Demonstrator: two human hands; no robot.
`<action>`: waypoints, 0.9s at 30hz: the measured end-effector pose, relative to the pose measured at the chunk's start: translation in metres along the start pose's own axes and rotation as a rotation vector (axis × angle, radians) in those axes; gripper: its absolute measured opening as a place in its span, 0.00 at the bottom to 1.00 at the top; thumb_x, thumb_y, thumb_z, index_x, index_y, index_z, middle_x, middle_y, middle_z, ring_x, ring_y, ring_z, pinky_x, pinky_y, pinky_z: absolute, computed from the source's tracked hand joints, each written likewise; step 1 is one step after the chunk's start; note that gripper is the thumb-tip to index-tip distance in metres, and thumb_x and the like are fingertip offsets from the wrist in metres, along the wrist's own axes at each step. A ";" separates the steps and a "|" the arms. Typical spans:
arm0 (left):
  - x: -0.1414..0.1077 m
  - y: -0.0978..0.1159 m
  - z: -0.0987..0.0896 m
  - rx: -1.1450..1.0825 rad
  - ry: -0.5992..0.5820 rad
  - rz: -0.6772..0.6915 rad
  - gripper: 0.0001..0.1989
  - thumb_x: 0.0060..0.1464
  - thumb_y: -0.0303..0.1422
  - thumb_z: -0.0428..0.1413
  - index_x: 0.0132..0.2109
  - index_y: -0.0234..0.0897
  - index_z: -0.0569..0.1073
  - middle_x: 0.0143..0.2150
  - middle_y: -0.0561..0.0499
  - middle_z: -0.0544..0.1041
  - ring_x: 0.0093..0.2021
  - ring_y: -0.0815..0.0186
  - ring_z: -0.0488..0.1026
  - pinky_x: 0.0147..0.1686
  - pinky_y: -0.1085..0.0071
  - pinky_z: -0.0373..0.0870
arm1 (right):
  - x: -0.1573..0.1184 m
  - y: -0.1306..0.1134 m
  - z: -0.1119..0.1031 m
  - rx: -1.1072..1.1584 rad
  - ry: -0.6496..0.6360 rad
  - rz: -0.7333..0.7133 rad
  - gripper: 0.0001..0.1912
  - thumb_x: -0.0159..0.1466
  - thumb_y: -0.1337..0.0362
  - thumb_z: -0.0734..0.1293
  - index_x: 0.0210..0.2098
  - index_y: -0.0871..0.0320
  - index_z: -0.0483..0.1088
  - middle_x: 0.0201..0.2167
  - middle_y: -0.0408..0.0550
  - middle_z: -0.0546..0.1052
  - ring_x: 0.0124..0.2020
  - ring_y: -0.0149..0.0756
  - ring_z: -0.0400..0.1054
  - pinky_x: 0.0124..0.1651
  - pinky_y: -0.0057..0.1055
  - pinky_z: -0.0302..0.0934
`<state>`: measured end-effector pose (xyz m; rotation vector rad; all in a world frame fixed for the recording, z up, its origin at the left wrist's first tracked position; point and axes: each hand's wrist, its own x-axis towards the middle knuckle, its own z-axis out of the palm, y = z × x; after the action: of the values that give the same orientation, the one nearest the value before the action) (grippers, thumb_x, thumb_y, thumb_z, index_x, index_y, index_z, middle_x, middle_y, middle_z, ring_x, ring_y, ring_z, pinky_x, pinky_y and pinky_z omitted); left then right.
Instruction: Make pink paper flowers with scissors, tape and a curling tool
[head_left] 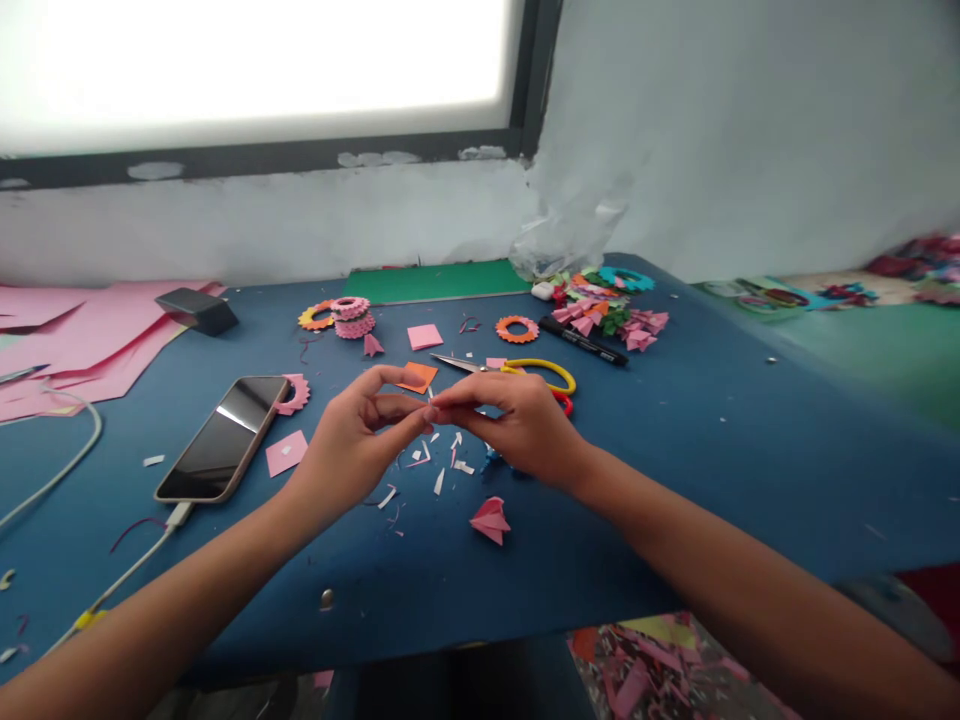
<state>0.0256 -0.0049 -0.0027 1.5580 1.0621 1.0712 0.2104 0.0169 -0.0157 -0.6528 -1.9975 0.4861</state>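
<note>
My left hand (373, 425) and my right hand (517, 420) meet fingertip to fingertip above the middle of the table. Both pinch at the same spot; a tiny whitish bit peeks out between the fingers, too small to name. Just behind them lie scissors (536, 368) with yellow and red handles, partly covered by my right hand. An orange paper square (418, 377) is beyond my left fingers. White paper scraps (439, 482) are scattered below the hands. Nearer to me is a folded pink paper piece (490, 521).
A phone (225, 440) on a charging cable lies left, near pink sheets (90, 340) and a dark block (196, 311). Scalloped paper rings (352, 318), a black marker (583, 341) and a pile of folded paper pieces (600, 310) stand farther back. A green board (439, 282) lies along the wall.
</note>
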 end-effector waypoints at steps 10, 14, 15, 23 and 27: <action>0.003 0.002 0.017 0.208 0.007 -0.053 0.25 0.50 0.35 0.58 0.54 0.40 0.58 0.53 0.40 0.72 0.38 0.63 0.76 0.29 0.69 0.72 | 0.002 0.010 -0.011 -0.305 -0.062 -0.006 0.09 0.62 0.72 0.62 0.34 0.59 0.74 0.35 0.48 0.78 0.39 0.36 0.69 0.44 0.34 0.62; -0.010 0.003 0.028 0.604 -0.215 0.149 0.23 0.51 0.34 0.57 0.54 0.42 0.62 0.54 0.44 0.70 0.48 0.58 0.71 0.42 0.62 0.72 | 0.006 0.015 -0.020 -0.285 0.062 0.151 0.07 0.60 0.73 0.63 0.32 0.60 0.73 0.32 0.48 0.77 0.35 0.34 0.70 0.40 0.32 0.62; -0.014 0.004 0.030 0.673 -0.358 0.202 0.19 0.52 0.34 0.56 0.52 0.42 0.65 0.51 0.46 0.73 0.48 0.58 0.71 0.44 0.61 0.71 | 0.007 0.016 -0.022 -0.276 0.087 0.173 0.06 0.60 0.72 0.63 0.32 0.60 0.73 0.31 0.48 0.77 0.34 0.34 0.70 0.39 0.31 0.62; -0.013 -0.003 0.034 0.642 -0.701 0.179 0.09 0.58 0.29 0.51 0.41 0.38 0.75 0.45 0.49 0.75 0.39 0.66 0.75 0.40 0.71 0.71 | 0.007 0.018 -0.023 -0.125 0.108 0.243 0.03 0.59 0.68 0.66 0.31 0.61 0.72 0.27 0.44 0.77 0.29 0.28 0.70 0.36 0.27 0.64; -0.007 -0.004 0.028 0.485 -0.646 0.061 0.08 0.57 0.33 0.53 0.40 0.38 0.76 0.43 0.48 0.76 0.38 0.68 0.75 0.35 0.74 0.71 | 0.006 0.012 -0.021 0.008 0.101 0.284 0.04 0.58 0.65 0.67 0.31 0.60 0.72 0.27 0.42 0.76 0.28 0.27 0.69 0.33 0.25 0.64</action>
<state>0.0503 -0.0174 -0.0128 2.1324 0.8469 0.2867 0.2291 0.0314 -0.0083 -0.9449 -1.8155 0.6169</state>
